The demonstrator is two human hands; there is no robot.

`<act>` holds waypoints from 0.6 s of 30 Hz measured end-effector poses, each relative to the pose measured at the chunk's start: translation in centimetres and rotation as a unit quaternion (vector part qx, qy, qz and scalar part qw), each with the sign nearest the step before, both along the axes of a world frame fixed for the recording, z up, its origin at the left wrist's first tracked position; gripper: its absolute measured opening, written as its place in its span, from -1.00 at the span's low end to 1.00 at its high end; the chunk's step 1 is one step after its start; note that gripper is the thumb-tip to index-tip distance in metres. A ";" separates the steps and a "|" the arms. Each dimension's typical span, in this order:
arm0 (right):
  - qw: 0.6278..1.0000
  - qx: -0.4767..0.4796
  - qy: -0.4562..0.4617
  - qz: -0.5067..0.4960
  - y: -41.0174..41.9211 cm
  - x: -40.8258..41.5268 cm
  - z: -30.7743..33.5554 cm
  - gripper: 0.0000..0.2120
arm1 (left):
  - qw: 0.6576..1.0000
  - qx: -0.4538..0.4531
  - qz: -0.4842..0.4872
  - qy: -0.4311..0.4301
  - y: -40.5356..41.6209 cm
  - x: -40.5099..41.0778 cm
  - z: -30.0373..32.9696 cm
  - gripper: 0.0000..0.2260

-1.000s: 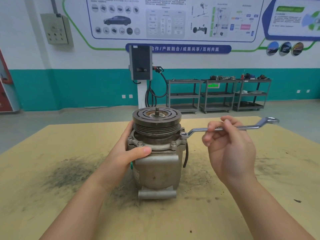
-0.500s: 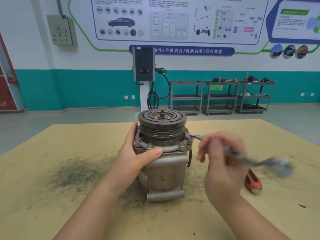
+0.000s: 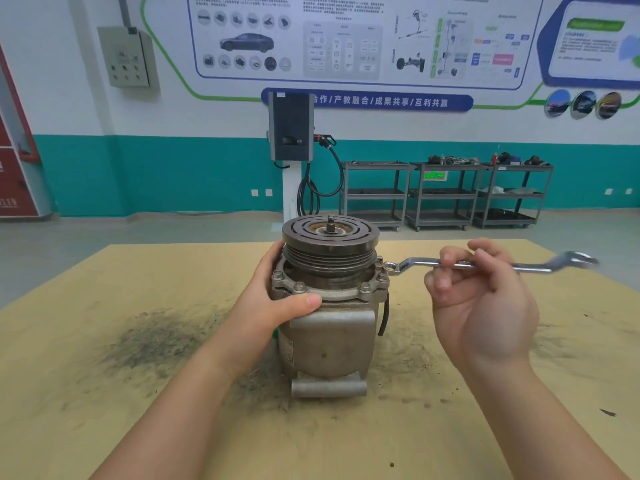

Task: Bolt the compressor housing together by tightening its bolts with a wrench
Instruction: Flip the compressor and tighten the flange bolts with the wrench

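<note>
My right hand [image 3: 481, 299] pinches the shaft of the wrench [image 3: 485, 265], whose ring end sits over a bolt [image 3: 388, 266] at three o'clock on the flange. My left hand [image 3: 280, 299] grips the compressor [image 3: 329, 327] from nine o'clock, thumb across the front under the flange. It stands upright at the middle of the table [image 3: 104, 410], pulley on top. I judge my loose fingertip hold the risk: under load the ring could ride off the bolt and round it, or the compressor could tip. Of the blue wall banner [image 3: 367, 100] at twelve o'clock I read only 合作 and 共享; the compressor's side label is too small.
</note>
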State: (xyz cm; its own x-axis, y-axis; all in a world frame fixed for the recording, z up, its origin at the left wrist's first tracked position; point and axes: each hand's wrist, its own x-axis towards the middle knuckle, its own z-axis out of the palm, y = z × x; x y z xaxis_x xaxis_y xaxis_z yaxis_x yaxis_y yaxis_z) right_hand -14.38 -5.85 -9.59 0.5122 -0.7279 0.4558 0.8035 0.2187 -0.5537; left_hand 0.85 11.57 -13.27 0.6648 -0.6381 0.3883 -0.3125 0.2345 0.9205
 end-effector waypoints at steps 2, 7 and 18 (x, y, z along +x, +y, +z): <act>0.998 0.032 0.025 0.044 -0.4 0.5 -0.1 -0.78 | 1.000 0.003 -0.014 0.005 0.1 0.3 0.1 -0.06; 0.990 0.047 0.064 0.121 -1.7 0.7 0.6 -0.82 | 1.000 0.001 -0.021 0.004 0.0 0.2 0.1 0.00; 0.998 0.003 0.012 -0.063 0.2 1.5 -0.7 -0.75 | 0.998 -0.001 0.036 -0.046 -0.1 -0.4 0.1 -0.15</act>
